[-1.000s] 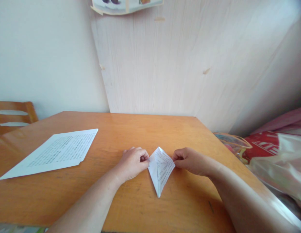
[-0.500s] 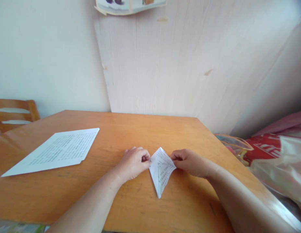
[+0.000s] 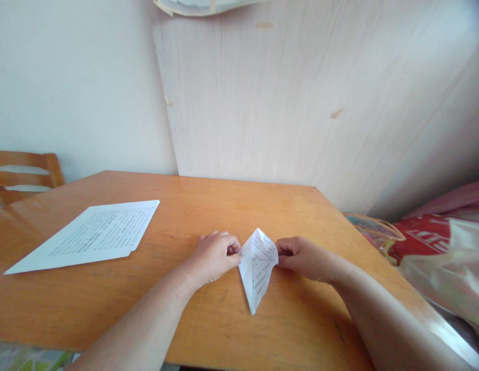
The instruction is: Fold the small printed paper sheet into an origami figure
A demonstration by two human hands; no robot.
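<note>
A small folded sheet of printed paper (image 3: 254,270), kite-shaped with a long point toward me, is between my hands just over the wooden table. My left hand (image 3: 216,257) pinches its left corner between thumb and forefinger. At the opposite corner, my right hand (image 3: 299,260) is closed with thumb and fingertips on the paper's edge. The right flap bulges up and curls, its printed side showing. A crease runs down the middle to the lower tip. The paper's underside is hidden.
Printed sheets (image 3: 96,234) lie on the table (image 3: 208,201) to the left. A wooden chair (image 3: 27,170) stands beyond the left edge. Red and whitish bags (image 3: 428,237) are beside the right edge. A pale wall panel (image 3: 243,103) rises behind the table.
The paper's right corner has been drawn inward and now curls upward, where it was flatter and pointed before. My left hand has kept its pinch. The camera view has shifted slightly.
</note>
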